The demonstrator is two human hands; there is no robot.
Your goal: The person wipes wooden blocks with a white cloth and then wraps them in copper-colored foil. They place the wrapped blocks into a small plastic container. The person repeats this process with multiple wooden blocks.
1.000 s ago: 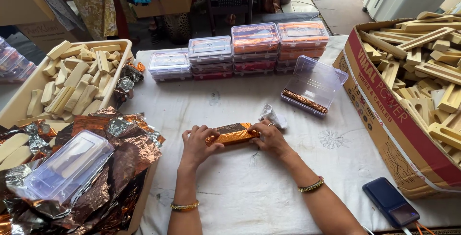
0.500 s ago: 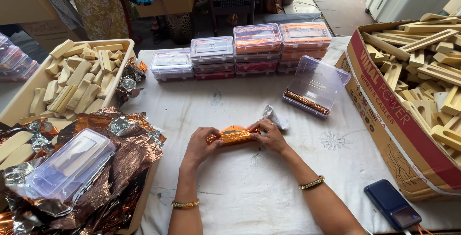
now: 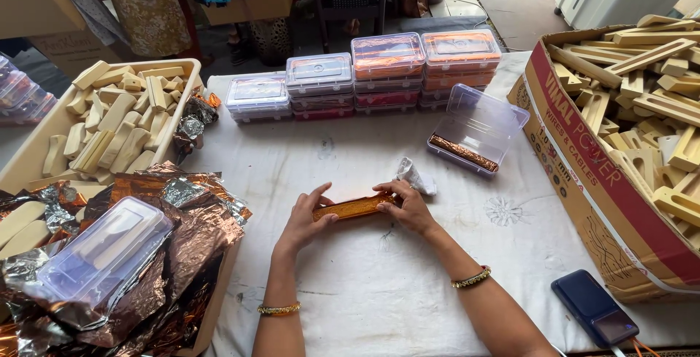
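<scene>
both hands pinch a foil-wrapped bar over a white tablecloth.

the left hand (image 3: 305, 220) grips one end of the copper-foil bar (image 3: 355, 207) with thumb and curled fingers, and the right hand (image 3: 408, 207) pinches the other end the same way, so the bar lies level between them, at or just above the tablecloth (image 3: 364, 291). just beyond the bar's right end lies a small crumpled scrap of silver foil (image 3: 414, 176). further back and right of the bar an open clear case (image 3: 475, 129) holds another wrapped bar. behind the bar stand stacks of closed clear cases (image 3: 364, 76). left of the bar a tray of pale wooden blocks (image 3: 109, 120) sits behind a heap of loose copper foil sheets (image 3: 168, 255) with an empty case (image 3: 102, 251) on top. right of the bar stands a cardboard box of wooden sticks (image 3: 627, 131), and a dark phone (image 3: 594, 307) lies near its front corner.
</scene>
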